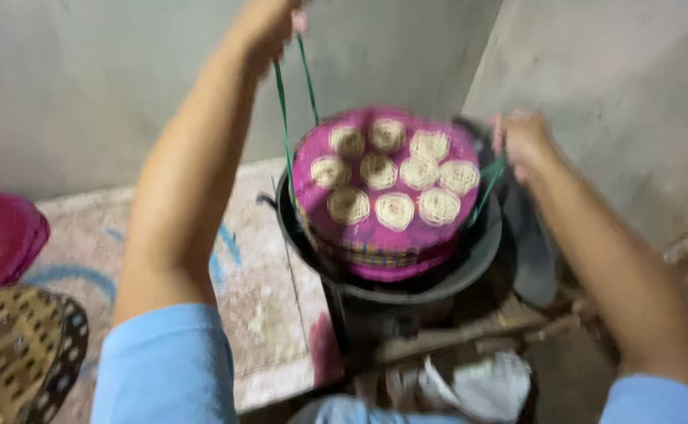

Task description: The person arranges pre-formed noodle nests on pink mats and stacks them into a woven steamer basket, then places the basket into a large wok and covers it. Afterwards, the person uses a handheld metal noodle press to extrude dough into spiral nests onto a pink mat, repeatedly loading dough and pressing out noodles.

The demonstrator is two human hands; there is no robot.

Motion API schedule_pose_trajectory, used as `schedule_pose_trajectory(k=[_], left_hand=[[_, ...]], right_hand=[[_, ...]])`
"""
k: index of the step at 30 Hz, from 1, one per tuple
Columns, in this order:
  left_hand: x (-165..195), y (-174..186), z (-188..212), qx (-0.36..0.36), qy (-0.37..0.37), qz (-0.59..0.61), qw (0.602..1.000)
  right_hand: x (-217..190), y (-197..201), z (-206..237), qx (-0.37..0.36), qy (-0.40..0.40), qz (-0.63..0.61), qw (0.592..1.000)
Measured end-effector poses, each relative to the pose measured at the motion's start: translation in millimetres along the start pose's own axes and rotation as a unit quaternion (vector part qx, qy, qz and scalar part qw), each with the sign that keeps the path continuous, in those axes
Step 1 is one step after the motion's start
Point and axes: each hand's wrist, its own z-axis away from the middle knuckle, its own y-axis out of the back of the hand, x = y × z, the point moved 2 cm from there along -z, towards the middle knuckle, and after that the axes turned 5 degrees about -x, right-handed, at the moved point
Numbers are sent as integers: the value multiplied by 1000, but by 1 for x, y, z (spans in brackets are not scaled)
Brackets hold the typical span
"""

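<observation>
Green cords (285,118) are pinched in the left hand (269,20), raised high with the arm stretched up, its fingers cut off by the top edge. More cords are gripped by the right hand (525,141), blurred, held lower beside the pot (477,251). The pink tray stack (387,196), topped with noodle coils (395,210), is held tilted in the pot's mouth.

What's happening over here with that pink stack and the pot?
A person in light blue sleeves holds green strings in both hands, the left hand raised high and the right hand lower. The strings run down to a stack of pink round trays, which sits tilted in the mouth of a black pot. The top tray carries coiled white noodle nests. A woven basket and a red basin sit off to the left. The picture is blurred.
</observation>
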Motion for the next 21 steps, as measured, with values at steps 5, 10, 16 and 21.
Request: schedule_pose_trajectory(k=[5, 10, 16, 21], left_hand=[[-49, -18, -21, -6, 28, 4, 1000], [-94, -15, -27, 22, 68, 2, 997], [-160, 50, -24, 69, -4, -60, 996], [-242, 164, 52, 199, 97, -476, 851]], right_hand=[[63, -8, 8, -27, -67, -71, 995], [62, -14, 33, -72, -50, -32, 996], [7, 16, 128, -129, 288, 393, 863], [36, 115, 208, -271, -169, 425, 847]])
